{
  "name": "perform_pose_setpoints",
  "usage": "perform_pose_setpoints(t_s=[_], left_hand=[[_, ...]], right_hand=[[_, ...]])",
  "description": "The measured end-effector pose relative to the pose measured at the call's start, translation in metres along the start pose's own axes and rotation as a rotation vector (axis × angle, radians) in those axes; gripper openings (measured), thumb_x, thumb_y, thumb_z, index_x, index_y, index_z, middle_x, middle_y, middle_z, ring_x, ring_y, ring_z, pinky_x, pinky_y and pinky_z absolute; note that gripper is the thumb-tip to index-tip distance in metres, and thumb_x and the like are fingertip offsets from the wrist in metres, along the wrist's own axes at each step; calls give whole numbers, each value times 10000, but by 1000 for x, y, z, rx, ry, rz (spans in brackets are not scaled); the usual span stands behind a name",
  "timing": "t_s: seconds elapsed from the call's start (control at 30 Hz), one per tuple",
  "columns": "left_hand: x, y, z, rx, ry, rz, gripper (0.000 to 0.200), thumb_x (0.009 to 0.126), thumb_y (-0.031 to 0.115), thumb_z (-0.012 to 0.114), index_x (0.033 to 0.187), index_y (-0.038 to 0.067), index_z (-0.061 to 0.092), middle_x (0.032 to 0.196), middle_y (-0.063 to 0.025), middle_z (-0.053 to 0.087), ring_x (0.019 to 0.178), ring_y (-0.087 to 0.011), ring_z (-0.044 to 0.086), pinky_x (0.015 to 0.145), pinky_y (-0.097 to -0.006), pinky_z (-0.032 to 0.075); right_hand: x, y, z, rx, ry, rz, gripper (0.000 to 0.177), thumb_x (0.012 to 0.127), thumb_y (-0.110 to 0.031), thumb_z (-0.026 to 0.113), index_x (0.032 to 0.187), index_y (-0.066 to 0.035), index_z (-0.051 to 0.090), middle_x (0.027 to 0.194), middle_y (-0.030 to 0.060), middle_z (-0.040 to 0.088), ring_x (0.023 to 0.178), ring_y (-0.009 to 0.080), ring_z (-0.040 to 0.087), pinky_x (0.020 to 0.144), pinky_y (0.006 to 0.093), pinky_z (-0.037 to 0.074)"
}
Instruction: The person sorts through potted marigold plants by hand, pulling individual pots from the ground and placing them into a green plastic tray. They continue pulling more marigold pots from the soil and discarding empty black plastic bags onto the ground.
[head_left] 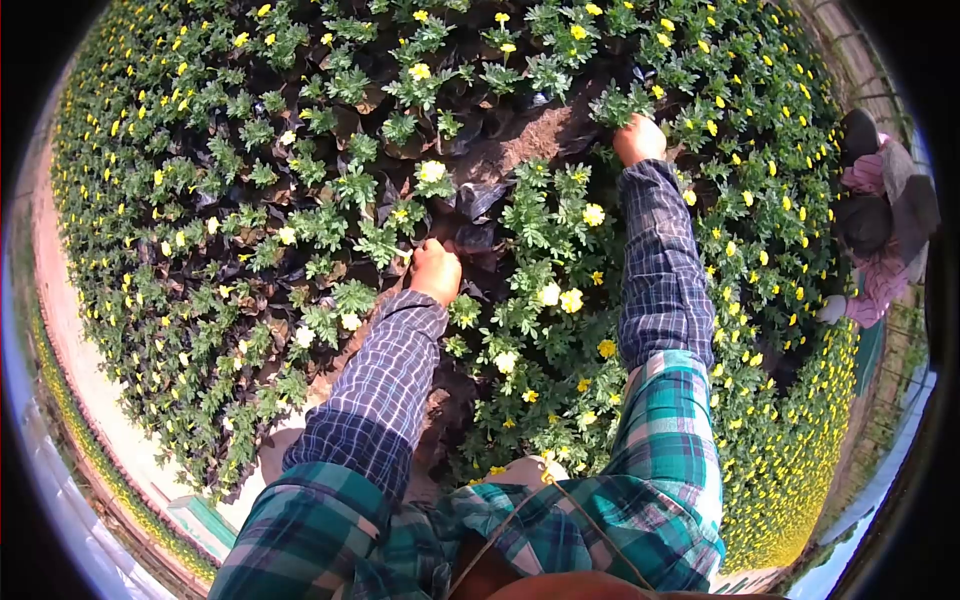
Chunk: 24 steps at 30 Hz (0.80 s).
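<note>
My left hand is closed, knuckles up, among low marigold plants. Its fingertips press in beside a crumpled black plastic bag, and what they hold is hidden. Close to that hand stands a pale yellow marigold bloom. Farther forward and to the right, my right hand is closed at the base of a leafy green marigold plant. That plant shows above the knuckles; its bag is out of sight beneath the hand. Between the two hands lies a strip of brown soil.
Dense rows of bagged marigolds with yellow flowers surround both arms. At the right edge another person in pink and grey clothing bends over the plants. A pale path runs along the left side.
</note>
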<state>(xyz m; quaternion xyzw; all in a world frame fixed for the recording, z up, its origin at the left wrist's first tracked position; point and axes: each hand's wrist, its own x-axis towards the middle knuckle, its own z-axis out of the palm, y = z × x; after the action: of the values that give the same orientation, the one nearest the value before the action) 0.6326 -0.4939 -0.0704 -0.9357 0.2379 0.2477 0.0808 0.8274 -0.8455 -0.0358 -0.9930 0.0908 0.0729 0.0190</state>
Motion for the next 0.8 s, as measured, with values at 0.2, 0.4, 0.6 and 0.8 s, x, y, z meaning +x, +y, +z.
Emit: perform_pose_setpoints(t_s=[0.2,0.4,0.6,0.8], left_hand=[[2,0,12,17,61,-8,131,660,126,653,755,64,720,794,-74,639,905,-310,500,699,-418,439],[3,-3,15,40,7,21,117,648,146,663,725,81,722,768,-46,644,892,-305,501,680,-414,444],[2,-2,7,75,3,29,120,658,151,660,730,79,724,767,-49,648,889,-303,511,670,-404,450],[3,-1,14,52,34,11,130,648,150,663,741,77,719,776,-54,643,891,-307,506,687,-414,445]], right_hand=[[-6,-1,-32,151,187,27,195,782,-201,543,869,-119,697,863,141,677,841,345,642,733,413,510],[27,-13,-43,87,156,8,224,794,-208,540,901,-104,708,921,153,679,897,348,645,761,408,517],[27,-30,-49,-29,18,-27,247,787,-216,556,942,-92,702,969,175,670,930,336,646,777,427,522],[9,-11,-57,58,-107,38,328,870,-320,496,1128,-180,642,1109,85,653,1014,320,622,827,410,506]])
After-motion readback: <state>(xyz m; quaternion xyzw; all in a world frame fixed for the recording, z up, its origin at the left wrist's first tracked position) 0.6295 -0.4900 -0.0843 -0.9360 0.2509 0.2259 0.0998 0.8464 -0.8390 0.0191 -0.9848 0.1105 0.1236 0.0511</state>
